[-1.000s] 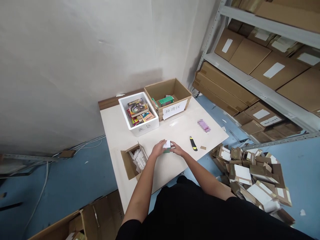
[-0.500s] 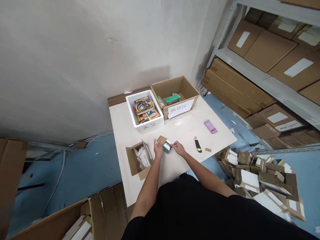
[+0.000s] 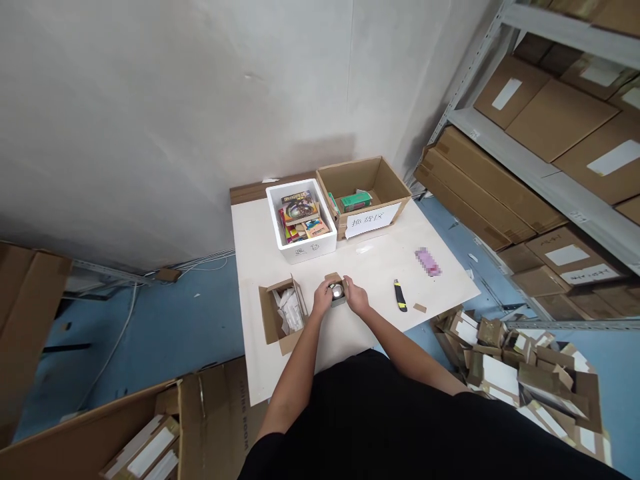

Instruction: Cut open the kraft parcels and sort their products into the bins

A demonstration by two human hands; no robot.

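Between my hands is a small cardboard box (image 3: 338, 302) with its top open and a brown flap standing up. A shiny silver round object (image 3: 337, 291) shows inside it. My left hand (image 3: 323, 297) is closed on the box's left side. On the right side, my right hand (image 3: 355, 295) grips the box too, fingers at its upper edge. Just left of my left hand stands an open carton (image 3: 271, 320) with white crumpled packing (image 3: 289, 311) in it. A black and yellow utility knife (image 3: 400, 295) lies on the table to the right.
At the table's (image 3: 360, 340) back are a white foam box (image 3: 310, 252) of books and a labelled carton (image 3: 370, 223) holding green boxes. A blurred pink item (image 3: 428, 261) and a cardboard scrap (image 3: 420, 308) lie at right. Shelving (image 3: 520, 143) and piled flattened cartons (image 3: 525, 367) flank the right.
The small box now stands open toward me, showing the silver object where white flaps and a green side showed before. Both hands have closed around its sides. The view has shifted slightly.
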